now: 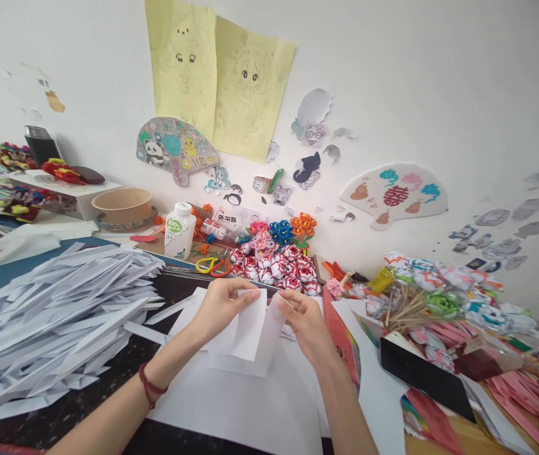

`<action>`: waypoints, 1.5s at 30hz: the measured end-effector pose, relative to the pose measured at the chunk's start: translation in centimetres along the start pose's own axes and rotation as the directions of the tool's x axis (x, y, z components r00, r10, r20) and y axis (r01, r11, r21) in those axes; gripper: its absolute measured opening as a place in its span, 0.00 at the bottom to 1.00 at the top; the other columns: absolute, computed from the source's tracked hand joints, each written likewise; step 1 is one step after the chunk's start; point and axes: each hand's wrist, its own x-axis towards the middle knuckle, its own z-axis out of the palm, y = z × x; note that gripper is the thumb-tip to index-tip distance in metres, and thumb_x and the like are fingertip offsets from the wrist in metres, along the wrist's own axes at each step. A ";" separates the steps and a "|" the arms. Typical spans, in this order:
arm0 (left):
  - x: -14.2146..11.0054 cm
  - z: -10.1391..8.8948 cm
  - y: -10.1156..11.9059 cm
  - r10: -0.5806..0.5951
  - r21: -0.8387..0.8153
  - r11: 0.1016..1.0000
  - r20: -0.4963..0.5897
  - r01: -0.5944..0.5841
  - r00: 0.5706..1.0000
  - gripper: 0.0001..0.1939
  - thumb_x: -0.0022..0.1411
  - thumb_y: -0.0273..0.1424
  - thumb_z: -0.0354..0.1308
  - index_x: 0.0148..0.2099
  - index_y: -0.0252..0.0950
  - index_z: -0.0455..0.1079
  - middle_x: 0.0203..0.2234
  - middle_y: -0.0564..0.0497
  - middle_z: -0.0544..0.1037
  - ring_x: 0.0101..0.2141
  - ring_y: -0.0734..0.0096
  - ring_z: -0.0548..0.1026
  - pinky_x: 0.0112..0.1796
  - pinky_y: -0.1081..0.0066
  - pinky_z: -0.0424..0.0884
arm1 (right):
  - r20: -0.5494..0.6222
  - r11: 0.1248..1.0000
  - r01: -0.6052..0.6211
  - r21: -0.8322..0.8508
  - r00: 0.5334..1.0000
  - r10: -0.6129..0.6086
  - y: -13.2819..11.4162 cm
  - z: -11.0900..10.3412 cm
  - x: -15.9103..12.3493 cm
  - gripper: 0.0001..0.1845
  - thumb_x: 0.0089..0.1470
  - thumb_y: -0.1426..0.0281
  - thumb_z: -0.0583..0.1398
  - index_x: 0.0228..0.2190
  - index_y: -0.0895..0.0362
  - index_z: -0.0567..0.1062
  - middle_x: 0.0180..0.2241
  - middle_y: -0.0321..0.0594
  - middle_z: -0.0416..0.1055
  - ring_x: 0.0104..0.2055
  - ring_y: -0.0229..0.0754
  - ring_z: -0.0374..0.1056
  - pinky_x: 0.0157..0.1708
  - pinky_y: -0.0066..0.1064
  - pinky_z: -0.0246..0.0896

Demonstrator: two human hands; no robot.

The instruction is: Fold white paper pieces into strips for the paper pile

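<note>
Between both hands a small piece of white paper (250, 332) is held upright, and a lower flap of it or a second sheet shows behind. My left hand (226, 306) is closed, thumb and fingers pinching the paper's upper left part. The upper right edge is pinched by my right hand (303, 316), also closed. Under them lies a large white sheet (241, 411) on the dark table. A big heap of folded white paper strips (55, 316) spreads to the left of my left hand.
Behind my hands are red-and-white paper flowers (283, 268), scissors (213, 266) and a white bottle (180, 230). A black phone-like slab (425, 376) lies at right, near wrapped flowers on sticks (411, 303). A round tan container (123, 208) stands by the wall.
</note>
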 end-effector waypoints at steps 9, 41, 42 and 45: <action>-0.4 0.8 0.9 -0.194 -0.378 0.904 0.051 0.199 0.980 0.18 0.53 0.39 0.60 0.43 0.32 0.71 0.32 0.45 0.79 0.29 0.65 0.76 0.29 0.71 0.71 | -0.097 1.000 0.023 -0.013 0.995 -0.024 -0.5 -0.1 -0.1 0.20 0.43 0.62 0.66 0.39 0.58 0.76 0.41 0.47 0.75 0.41 0.50 0.71 0.39 0.38 0.65; -0.1 1.0 0.5 -0.198 -0.276 0.936 0.104 0.220 0.975 0.17 0.54 0.40 0.58 0.40 0.31 0.71 0.24 0.50 0.76 0.24 0.73 0.71 0.25 0.76 0.64 | -0.158 0.987 0.145 -0.076 0.975 -0.155 -0.2 -0.1 0.1 0.17 0.44 0.66 0.66 0.38 0.58 0.75 0.37 0.45 0.76 0.35 0.44 0.70 0.32 0.33 0.64; -0.2 1.0 0.4 -0.198 -0.285 0.932 0.114 0.223 0.974 0.17 0.54 0.39 0.59 0.40 0.31 0.71 0.25 0.50 0.77 0.25 0.73 0.71 0.25 0.76 0.64 | -0.164 0.987 0.144 -0.075 0.974 -0.155 -0.3 0.0 0.1 0.16 0.44 0.66 0.66 0.37 0.58 0.76 0.37 0.44 0.76 0.34 0.45 0.70 0.32 0.33 0.64; -0.2 1.1 0.4 -0.163 -0.297 0.939 0.066 0.175 0.984 0.15 0.52 0.39 0.60 0.37 0.31 0.71 0.25 0.50 0.76 0.25 0.73 0.71 0.26 0.75 0.67 | -0.176 0.987 0.128 -0.094 0.974 -0.143 -0.3 0.0 0.0 0.16 0.43 0.64 0.65 0.36 0.57 0.76 0.36 0.43 0.76 0.34 0.46 0.71 0.32 0.34 0.64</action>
